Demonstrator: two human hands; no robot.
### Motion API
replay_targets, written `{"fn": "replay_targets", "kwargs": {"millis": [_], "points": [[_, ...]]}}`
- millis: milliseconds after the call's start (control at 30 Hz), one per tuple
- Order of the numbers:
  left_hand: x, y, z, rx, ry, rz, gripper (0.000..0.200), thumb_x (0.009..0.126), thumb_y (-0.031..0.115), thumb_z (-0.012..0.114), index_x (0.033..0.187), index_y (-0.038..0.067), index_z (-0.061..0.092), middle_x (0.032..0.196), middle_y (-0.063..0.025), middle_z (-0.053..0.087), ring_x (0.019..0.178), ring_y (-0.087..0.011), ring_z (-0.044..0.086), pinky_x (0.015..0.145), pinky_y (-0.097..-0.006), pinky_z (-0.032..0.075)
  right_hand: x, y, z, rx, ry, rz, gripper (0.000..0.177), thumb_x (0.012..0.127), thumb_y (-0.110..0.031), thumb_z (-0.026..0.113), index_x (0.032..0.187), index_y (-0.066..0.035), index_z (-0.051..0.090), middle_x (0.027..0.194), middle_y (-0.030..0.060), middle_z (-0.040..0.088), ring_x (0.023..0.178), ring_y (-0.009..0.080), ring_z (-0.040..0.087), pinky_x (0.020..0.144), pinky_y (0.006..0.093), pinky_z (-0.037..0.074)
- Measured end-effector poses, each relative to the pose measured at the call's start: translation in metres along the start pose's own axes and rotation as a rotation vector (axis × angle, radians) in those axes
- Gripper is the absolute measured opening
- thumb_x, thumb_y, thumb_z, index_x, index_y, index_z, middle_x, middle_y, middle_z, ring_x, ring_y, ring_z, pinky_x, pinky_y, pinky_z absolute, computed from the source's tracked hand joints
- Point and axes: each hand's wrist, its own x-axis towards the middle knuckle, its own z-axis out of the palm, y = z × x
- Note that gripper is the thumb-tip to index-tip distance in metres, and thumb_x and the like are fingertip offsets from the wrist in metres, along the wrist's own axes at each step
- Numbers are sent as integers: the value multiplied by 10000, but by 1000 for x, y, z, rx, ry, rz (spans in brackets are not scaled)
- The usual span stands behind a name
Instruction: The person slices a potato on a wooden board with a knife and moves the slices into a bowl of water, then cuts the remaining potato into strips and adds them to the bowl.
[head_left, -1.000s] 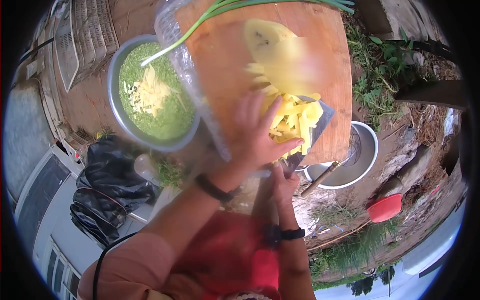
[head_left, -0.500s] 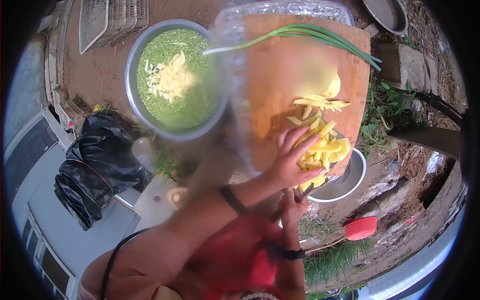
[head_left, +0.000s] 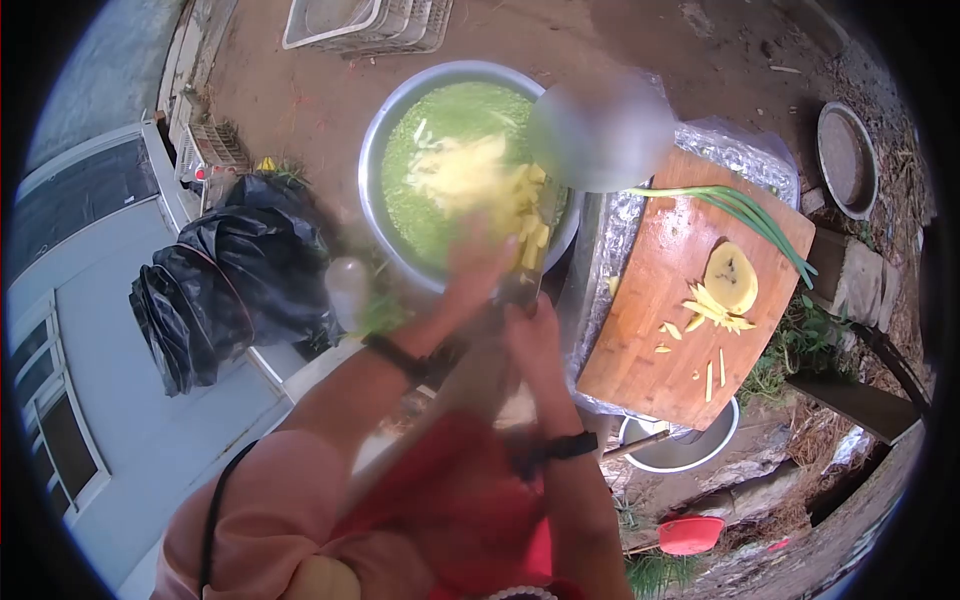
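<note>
My right hand (head_left: 535,335) grips a knife (head_left: 548,212) by its handle, the blade held over the right side of a large metal basin (head_left: 370,190). Pale yellow cut vegetable strips (head_left: 532,245) lie along the blade. Beside them, over the basin's near rim, is my left hand (head_left: 480,268), its fingers smeared by motion. Finely chopped greens (head_left: 415,225) fill the basin, topped by a blurred heap of yellow strips (head_left: 460,172).
To the right, a wooden cutting board (head_left: 630,340) bears green onions (head_left: 730,200), a cut yellow vegetable piece (head_left: 732,278) and loose strips. A white-rimmed bowl (head_left: 690,460) sits below it. Black plastic sheeting (head_left: 240,270) lies left. Crates (head_left: 400,25) stand behind the basin.
Both hands have moved left from the cutting board to the basin, carrying the knife and a load of yellow strips. Few strips are left on the board. The camera view has shifted.
</note>
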Motion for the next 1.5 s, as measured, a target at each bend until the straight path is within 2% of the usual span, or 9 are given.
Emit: {"fn": "replay_targets", "kwargs": {"millis": [200,300,400,467,533,600,733,1067,1500], "points": [[-16,-14,-8,-325,-593,473,493,961,269,374,1393,35,335,1458,-205,250,1380,-323,166,1120,-421,91,6,-15,17,459,-57,121,270,810,-78,547,1071,-11,554,735,31,577,638,104,544,539,257,439],[30,-51,19,275,-426,735,480,959,249,353,1391,40,339,1459,-189,252,1376,-338,159,1120,-415,87,-24,-37,-12,341,-221,211,308,815,-70,572,1119,-23,552,761,11,572,654,85,523,564,242,437],[63,-49,1,407,-253,250,530,958,365,334,1422,115,280,1470,-146,249,1371,-376,136,1050,-632,71,-69,-19,-51,319,-231,217,348,823,-63,589,1167,-42,546,829,6,577,695,79,517,601,237,443],[77,-43,-8,846,-115,49,564,938,436,366,1408,128,320,1449,-198,265,1360,-375,181,1053,-611,118,-111,-7,-88,447,-273,373,382,838,-44,577,1217,-70,534,907,11,584,757,75,531,643,228,450],[83,-46,-5,753,-25,237,553,901,415,481,1358,113,406,1424,-223,294,1333,-381,247,1070,-554,174,-153,2,-129,264,-81,62,382,848,-32,569,1226,-58,524,886,2,588,759,75,540,644,219,453],[50,-4,14,263,-288,554,576,828,382,617,1307,101,469,1406,-224,322,1308,-387,295,1072,-500,227,-196,53,-160,248,180,136,339,863,-45,569,1200,-33,535,869,6,592,756,77,552,654,218,460],[-30,97,83,323,-536,1085,855,679,425,754,1352,57,376,1403,-215,307,1329,-402,246,1087,-478,229,-241,153,-203,632,728,258,85,891,-126,572,931,-55,598,573,-7,486,461,76,415,415,229,338],[-68,142,206,110,-219,922,917,571,354,821,1315,46,383,1381,-189,339,1315,-416,254,1067,-542,200,-125,199,-210,973,785,162,183,910,-252,586,823,-117,499,520,-13,390,411,88,360,382,235,309],[-97,154,220,-56,-279,913,996,593,345,831,1353,-30,308,1351,-235,335,1287,-414,290,1057,-518,247,-70,146,-283,492,317,183,148,840,-154,684,922,-32,672,596,-19,555,445,41,438,389,201,332]]}}
